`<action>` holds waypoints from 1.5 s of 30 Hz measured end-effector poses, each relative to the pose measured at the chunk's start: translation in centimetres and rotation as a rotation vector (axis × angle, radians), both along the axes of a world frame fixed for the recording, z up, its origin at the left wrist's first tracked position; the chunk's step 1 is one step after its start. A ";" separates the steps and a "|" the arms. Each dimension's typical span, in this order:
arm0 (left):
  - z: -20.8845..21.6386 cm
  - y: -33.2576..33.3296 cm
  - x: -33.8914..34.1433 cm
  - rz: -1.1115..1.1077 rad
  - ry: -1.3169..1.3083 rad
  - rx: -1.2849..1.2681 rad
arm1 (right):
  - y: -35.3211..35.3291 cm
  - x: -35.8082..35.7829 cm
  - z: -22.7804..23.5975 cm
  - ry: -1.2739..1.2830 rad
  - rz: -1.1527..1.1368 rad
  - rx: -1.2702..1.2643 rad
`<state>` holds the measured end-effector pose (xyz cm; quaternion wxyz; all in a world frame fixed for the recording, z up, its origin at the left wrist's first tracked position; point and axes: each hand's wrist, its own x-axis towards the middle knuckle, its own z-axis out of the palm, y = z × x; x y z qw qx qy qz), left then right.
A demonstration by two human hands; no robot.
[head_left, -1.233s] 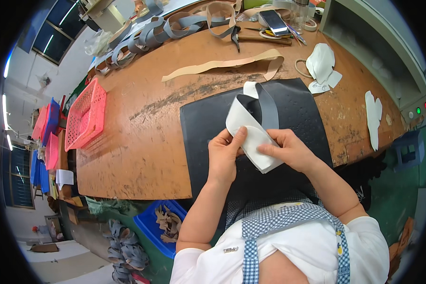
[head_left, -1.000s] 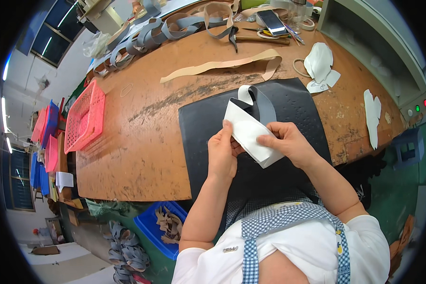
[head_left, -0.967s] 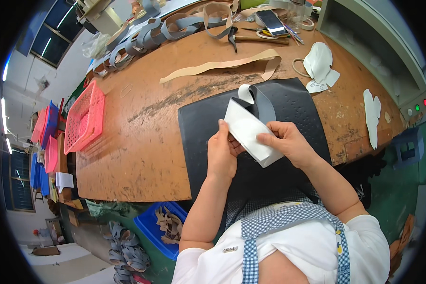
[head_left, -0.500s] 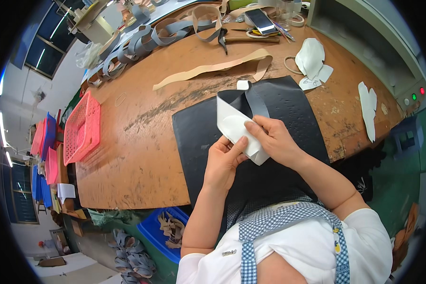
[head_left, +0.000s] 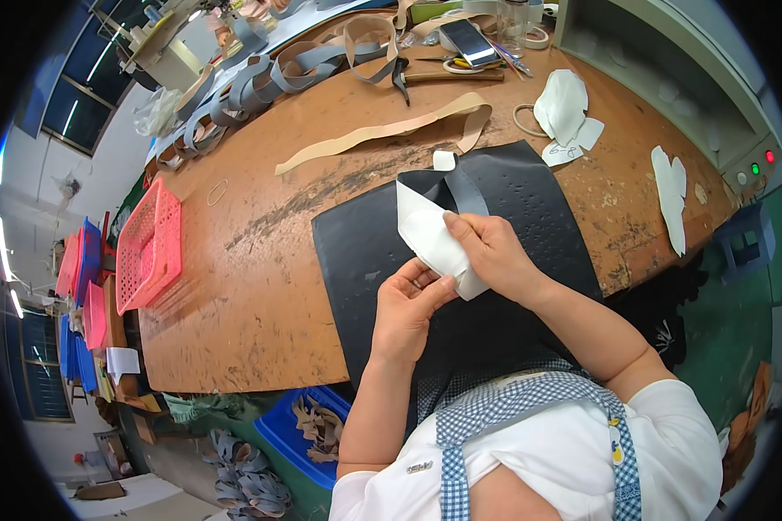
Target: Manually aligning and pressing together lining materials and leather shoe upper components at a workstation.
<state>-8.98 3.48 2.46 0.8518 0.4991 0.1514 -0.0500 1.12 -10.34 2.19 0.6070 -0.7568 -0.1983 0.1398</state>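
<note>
A folded white piece (head_left: 432, 236) of thin sheet material is held up between my two hands over a black mat (head_left: 517, 187). My right hand (head_left: 493, 253) grips its right side, thumb on top. Lower down, my left hand (head_left: 410, 304) pinches the near left edge between thumb and fingers. A grey strip (head_left: 467, 193) runs from behind the white piece across the mat, and a small white tab (head_left: 444, 161) shows at the mat's far edge. What lies beneath the white piece is hidden.
A tan strip (head_left: 382, 132) lies beyond the mat, near a hammer (head_left: 447, 76) and a phone (head_left: 469, 42). White cut pieces (head_left: 563, 108) lie to the right. A pink basket (head_left: 150, 247) stands at the left table edge; a blue bin (head_left: 291, 434) sits below.
My left thumb has slid down toward the near corner of the white piece. My right hand keeps its grip, and the view has shifted slightly.
</note>
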 end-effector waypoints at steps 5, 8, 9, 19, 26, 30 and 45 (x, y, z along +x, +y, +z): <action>0.5 -2.7 -0.3 0.253 -0.186 0.180 | 1.1 -0.1 -0.3 0.121 -0.059 0.134; 0.5 -3.4 -0.4 0.328 -0.184 0.274 | 0.9 -0.1 -0.5 0.192 -0.030 0.152; 0.2 -3.3 -0.4 0.355 -0.184 0.305 | 0.8 0.0 -0.6 0.235 0.003 0.139; 0.3 -2.7 -0.4 0.427 -0.173 0.258 | -0.6 -1.5 1.2 0.423 0.137 0.313; -0.5 -2.8 0.2 0.454 -0.204 0.157 | -0.6 -1.3 1.1 0.385 0.031 0.485; -0.2 -2.9 0.6 0.405 -0.199 0.117 | -1.0 -0.4 1.5 0.339 0.080 0.424; -0.5 -1.3 -0.3 0.253 -0.129 -0.068 | -2.0 -0.4 2.1 0.322 0.230 0.318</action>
